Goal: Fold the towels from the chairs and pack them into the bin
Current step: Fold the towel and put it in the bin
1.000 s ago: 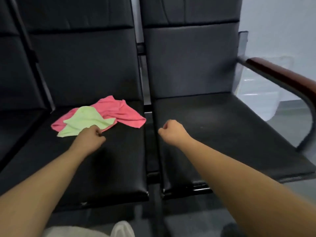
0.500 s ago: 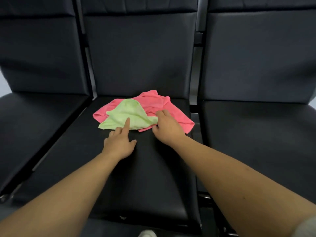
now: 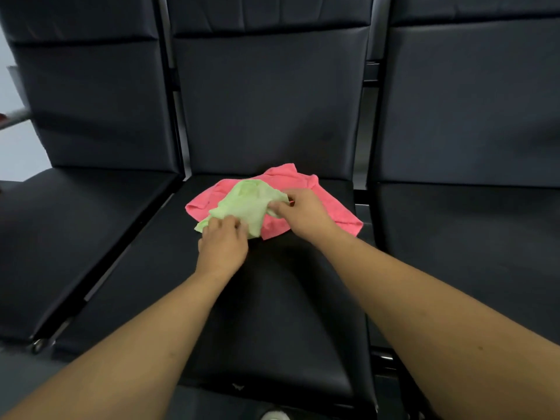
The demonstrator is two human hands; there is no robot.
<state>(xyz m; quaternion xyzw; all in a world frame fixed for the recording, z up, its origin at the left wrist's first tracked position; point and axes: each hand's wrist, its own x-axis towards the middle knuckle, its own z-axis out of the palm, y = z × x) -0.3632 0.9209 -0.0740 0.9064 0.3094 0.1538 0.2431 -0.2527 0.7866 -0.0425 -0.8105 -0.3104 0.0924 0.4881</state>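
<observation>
Both hands have closed onto the green towel (image 3: pixel 245 203) since half a second ago; it was flat then and is bunched up now.
Left hand (image 3: pixel 222 247) has its fingers curled on the towel's near-left corner, and right hand (image 3: pixel 304 212) pinches its right edge. Green sits on top of the pink towel (image 3: pixel 330 212), which lies crumpled toward the back of the middle chair seat (image 3: pixel 272 298). Neither towel is folded yet.

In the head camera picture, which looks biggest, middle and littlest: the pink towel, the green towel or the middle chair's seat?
1. middle chair's seat
2. pink towel, partly hidden under the green one
3. green towel, bunched up
</observation>
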